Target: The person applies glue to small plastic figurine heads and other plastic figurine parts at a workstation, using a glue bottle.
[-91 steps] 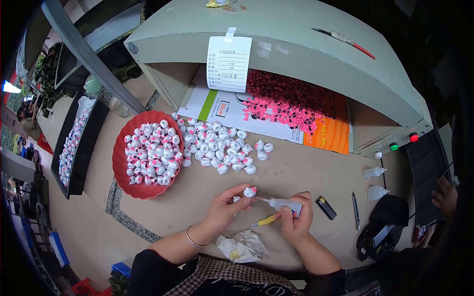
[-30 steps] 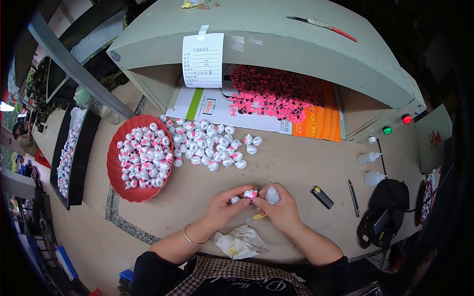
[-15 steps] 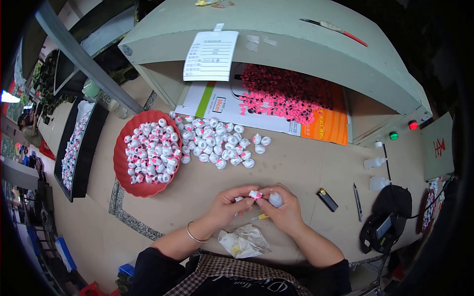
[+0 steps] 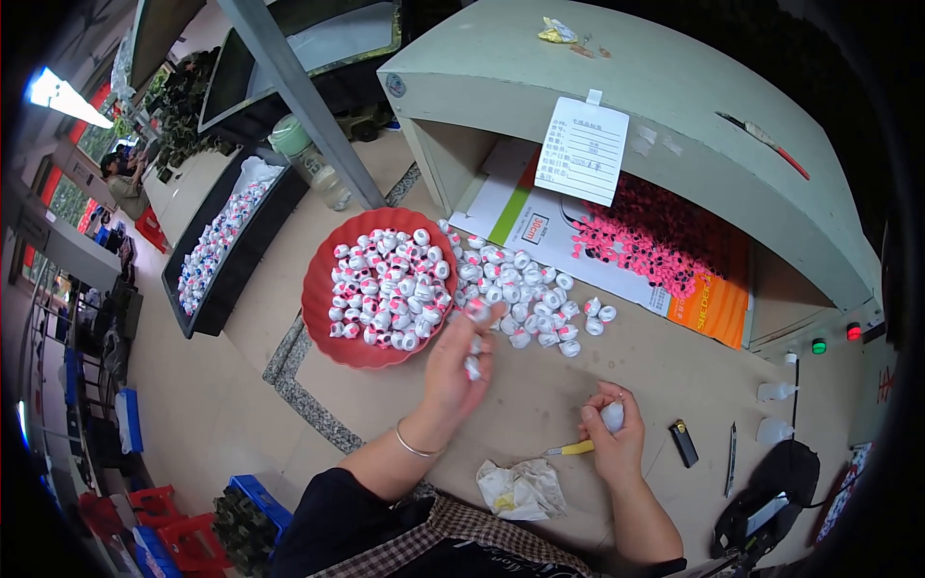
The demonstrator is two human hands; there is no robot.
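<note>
L hand (image 4: pixel 449 378): fingers clamped on wht/pink bead (image 4: pixel 477 310) at tips, blurred; spare beads (image 4: pixel 473 367) under curled fingers | R hand (image 4: pixel 617 441): fingers wrapped rd wht btl (image 4: pixel 612 416) | from L hand: red bowl (image 4: pixel 316 323) w/ beads @ 10–11 o'clk, bead pile (image 4: pixel 520 311) @ 1–2 | from R hand: ylw tool (image 4: pixel 576 448) @ 9, lighter (image 4: pixel 683 445) @ 3

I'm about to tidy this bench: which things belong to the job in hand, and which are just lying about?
Seemingly in use:
white-and-pink pieces in the left hand
squeeze bottle in the right hand
red bowl of similar pieces
loose pile beside it
pink bits

Probably just lying about:
lighter
crumpled sheet
black bag
red-handled brush
</note>
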